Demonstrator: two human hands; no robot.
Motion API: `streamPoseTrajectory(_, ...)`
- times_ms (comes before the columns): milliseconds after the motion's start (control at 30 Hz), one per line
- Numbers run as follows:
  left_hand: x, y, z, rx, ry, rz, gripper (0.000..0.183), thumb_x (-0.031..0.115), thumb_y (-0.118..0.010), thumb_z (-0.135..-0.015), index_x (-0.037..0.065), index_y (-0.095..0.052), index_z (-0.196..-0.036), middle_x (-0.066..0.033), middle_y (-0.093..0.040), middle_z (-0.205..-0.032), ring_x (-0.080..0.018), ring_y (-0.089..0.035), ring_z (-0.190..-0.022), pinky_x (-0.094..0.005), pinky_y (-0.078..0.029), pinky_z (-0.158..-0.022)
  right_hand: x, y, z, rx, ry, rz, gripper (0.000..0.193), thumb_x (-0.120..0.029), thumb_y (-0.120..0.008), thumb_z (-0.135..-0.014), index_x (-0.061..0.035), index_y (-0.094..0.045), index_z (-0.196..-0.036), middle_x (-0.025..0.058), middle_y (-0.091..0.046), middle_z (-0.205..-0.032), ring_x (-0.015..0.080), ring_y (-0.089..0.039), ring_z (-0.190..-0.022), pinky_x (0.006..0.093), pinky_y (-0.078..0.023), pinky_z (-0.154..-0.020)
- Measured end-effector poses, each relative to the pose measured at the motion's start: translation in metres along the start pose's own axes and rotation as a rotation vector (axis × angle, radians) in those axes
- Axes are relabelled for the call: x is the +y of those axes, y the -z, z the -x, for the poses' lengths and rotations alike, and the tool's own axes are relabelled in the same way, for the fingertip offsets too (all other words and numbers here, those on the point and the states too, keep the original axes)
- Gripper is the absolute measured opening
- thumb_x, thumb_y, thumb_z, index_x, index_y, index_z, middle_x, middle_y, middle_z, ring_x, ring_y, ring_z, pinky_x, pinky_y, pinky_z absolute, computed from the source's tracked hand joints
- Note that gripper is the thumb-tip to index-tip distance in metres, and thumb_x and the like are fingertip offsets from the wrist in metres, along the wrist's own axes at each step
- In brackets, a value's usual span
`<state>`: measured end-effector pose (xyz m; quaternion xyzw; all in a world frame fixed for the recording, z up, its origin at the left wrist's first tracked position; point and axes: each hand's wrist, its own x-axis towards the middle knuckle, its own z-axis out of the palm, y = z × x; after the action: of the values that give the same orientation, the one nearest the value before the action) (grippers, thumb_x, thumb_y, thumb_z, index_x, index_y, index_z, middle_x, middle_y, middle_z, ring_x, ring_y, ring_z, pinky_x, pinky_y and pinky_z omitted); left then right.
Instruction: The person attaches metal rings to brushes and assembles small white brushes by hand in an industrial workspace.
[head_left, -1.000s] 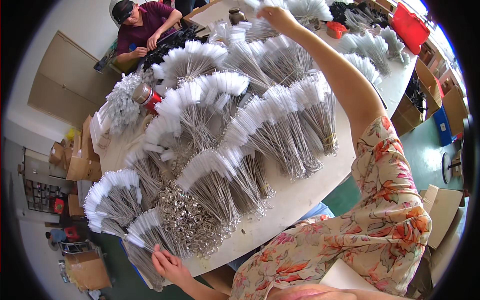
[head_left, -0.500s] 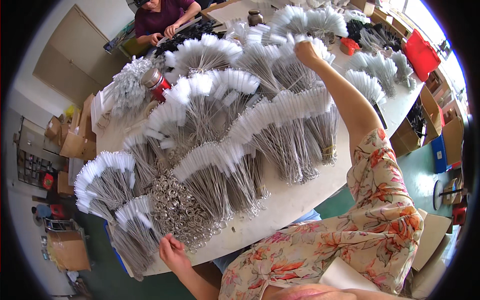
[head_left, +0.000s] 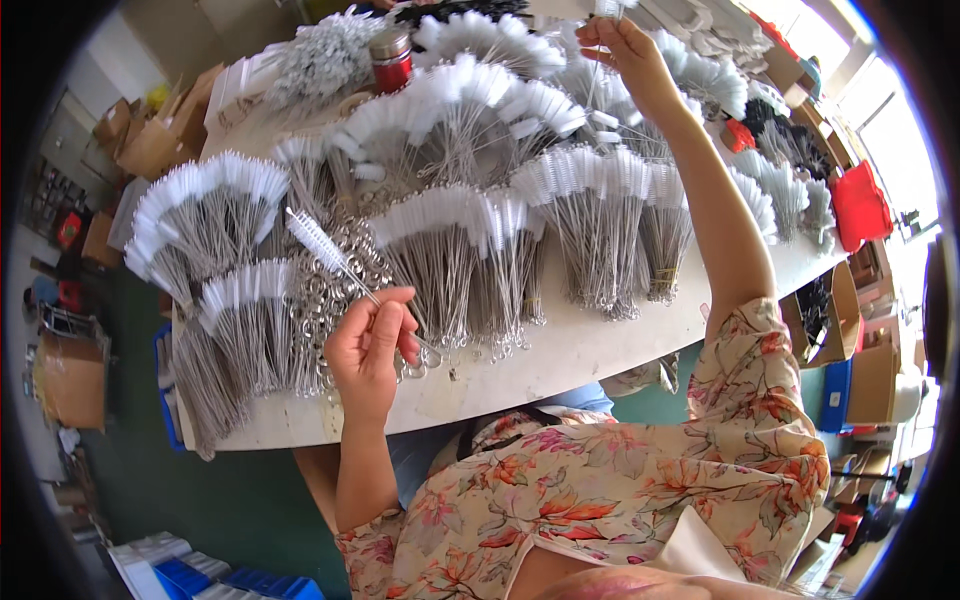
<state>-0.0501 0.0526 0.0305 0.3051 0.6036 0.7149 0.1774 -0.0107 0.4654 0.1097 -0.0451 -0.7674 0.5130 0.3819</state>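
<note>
My left hand [head_left: 368,350] is closed in a pinch on the wire stem of a small bottle brush [head_left: 322,243]. Its white bristle head points up and left, over a pile of metal rings [head_left: 312,325]. My right hand [head_left: 640,65] is raised over the far brushes, its fingers pinching another bottle brush [head_left: 611,8] whose white head stands upright at the top edge. Around the rings lie bundles of like brushes: a near bundle [head_left: 430,235], a left fan [head_left: 210,195] and a group to the right [head_left: 595,215], with their bristle heads facing away from me.
The pale table [head_left: 600,360] curves across the view. A red flask with a metal lid [head_left: 391,62] stands at the back. Beyond the table's right side are a red bin [head_left: 862,205] and cardboard boxes [head_left: 840,320]. A blue-edged container [head_left: 165,385] is by the left corner.
My left hand has risen from beside the rings and now shows a brush in its fingers. My right hand has lifted a brush from the far bundles. The whole view has shifted.
</note>
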Motion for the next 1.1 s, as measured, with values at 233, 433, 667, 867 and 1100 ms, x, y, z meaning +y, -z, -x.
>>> streamPoseTrajectory(233,-0.002,-0.012,-0.018,0.094,-0.229,-0.035,0.019,0.003,-0.05,-0.089,0.0,-0.055,-0.106,-0.0033,-0.055,-0.075,-0.0073,-0.051,-0.057,-0.0202,-0.044,-0.05,-0.086,-0.17,0.11,-0.483,-0.158,-0.49,0.029,-0.029,-0.042,-0.095,-0.0016,-0.052,-0.096,0.0138,-0.054,-0.116,0.0211,-0.052,-0.108,0.0394,-0.046,-0.089)
streamPoseTrajectory(433,-0.03,0.006,-0.005,0.206,-0.467,-0.21,0.01,0.003,-0.052,-0.088,-0.002,-0.049,-0.097,-0.0079,-0.051,-0.096,-0.0121,-0.057,-0.075,-0.0235,-0.048,-0.068,-0.078,-0.213,0.174,-0.351,-0.105,-0.526,0.028,-0.023,-0.051,-0.091,-0.005,-0.057,-0.113,0.0092,-0.053,-0.108,0.0187,-0.047,-0.11,0.0337,-0.042,-0.089)
streamPoseTrajectory(667,-0.067,0.0,0.026,0.249,-0.732,-0.483,0.022,-0.001,-0.068,-0.075,0.002,-0.059,-0.095,-0.0125,-0.047,-0.108,-0.0208,-0.056,-0.085,-0.0287,-0.049,-0.072,-0.045,-0.245,0.229,-0.116,-0.7,-0.958,0.027,-0.027,-0.048,-0.093,-0.0038,-0.062,-0.097,0.0061,-0.062,-0.092,0.0121,-0.058,-0.081,0.0259,-0.049,-0.074)
streamPoseTrajectory(867,-0.044,0.039,0.035,0.393,-0.714,-0.503,0.043,0.004,-0.07,-0.071,-0.002,-0.054,-0.111,-0.0126,-0.045,-0.114,-0.0228,-0.049,-0.098,-0.0335,-0.044,-0.081,-0.058,-0.212,0.209,-0.402,-0.792,-1.016,0.021,-0.024,-0.047,-0.094,-0.0058,-0.058,-0.096,-0.003,-0.054,-0.073,0.005,-0.044,-0.058,0.019,-0.035,-0.051)
streamPoseTrajectory(1100,-0.026,0.04,0.023,-0.132,-0.177,0.057,0.081,0.054,-0.048,-0.084,0.0,-0.02,-0.137,-0.0198,-0.039,-0.131,-0.0288,-0.042,-0.119,-0.041,-0.035,-0.096,-0.078,-0.24,0.234,-0.766,-0.359,-0.139,0.016,-0.013,-0.051,-0.087,-0.0044,-0.062,-0.094,0.0052,-0.06,-0.069,0.0114,-0.056,-0.062,0.0241,-0.043,-0.057)
